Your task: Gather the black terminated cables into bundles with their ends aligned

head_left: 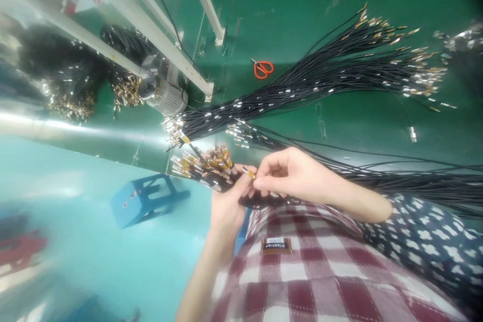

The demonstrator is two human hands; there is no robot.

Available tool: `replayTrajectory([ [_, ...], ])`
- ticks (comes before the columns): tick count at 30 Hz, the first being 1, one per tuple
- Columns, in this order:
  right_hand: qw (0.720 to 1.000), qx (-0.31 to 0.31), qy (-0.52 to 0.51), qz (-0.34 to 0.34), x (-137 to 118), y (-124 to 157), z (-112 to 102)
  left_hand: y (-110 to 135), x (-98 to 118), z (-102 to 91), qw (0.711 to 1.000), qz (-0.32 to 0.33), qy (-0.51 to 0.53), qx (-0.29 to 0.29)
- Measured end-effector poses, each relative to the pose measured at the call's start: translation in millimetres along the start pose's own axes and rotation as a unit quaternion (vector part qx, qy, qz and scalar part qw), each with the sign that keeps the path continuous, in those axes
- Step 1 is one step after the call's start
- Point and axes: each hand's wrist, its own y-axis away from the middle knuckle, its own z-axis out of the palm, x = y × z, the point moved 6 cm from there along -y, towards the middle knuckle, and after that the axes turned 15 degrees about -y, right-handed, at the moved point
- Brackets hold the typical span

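My left hand point(228, 204) is closed round a bundle of black cables point(260, 200) just above my lap. The cable ends point(217, 163), with silver and amber-coloured connectors, fan out to the left past that hand. With thumb and forefinger, my right hand point(290, 171) pinches a single cable end point(249, 173) with a silver and yellow tip, close beside the left thumb. Part of the bundle is hidden behind my fingers.
On the green table lie a long black cable bundle point(302, 78), more cables point(407, 183) at the right, red-handled scissors point(263, 69) and a loose connector point(412, 134). White frame legs point(206, 2) and a grey motor point(166, 93) stand left. A blue stool point(143, 198) is on the floor.
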Motion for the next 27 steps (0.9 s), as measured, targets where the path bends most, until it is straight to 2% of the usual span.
replayTrajectory([
  [5,0.999,0.007,0.028,-0.026,-3.5,1.9,-1.2,1.4,0.8,-1.0,1.000,0.007,-0.005,0.015],
  [9,0.990,0.037,0.114,-0.075,-9.8,6.3,-2.5,2.9,-0.9,-1.0,0.999,0.012,0.004,0.029],
  [16,0.933,0.105,0.316,-0.136,-20.9,13.9,0.2,4.5,0.2,0.7,0.999,0.020,0.000,0.035],
  [23,0.898,0.126,0.388,-0.168,-22.1,14.6,3.1,0.2,4.4,3.5,0.999,0.017,-0.018,0.024],
  [25,0.902,0.129,0.378,-0.165,-21.9,12.3,2.4,-1.9,5.4,3.8,0.999,0.018,-0.015,0.022],
  [27,0.929,0.114,0.324,-0.140,-18.4,7.9,0.1,-3.7,6.1,4.7,1.000,0.017,-0.011,0.011],
])
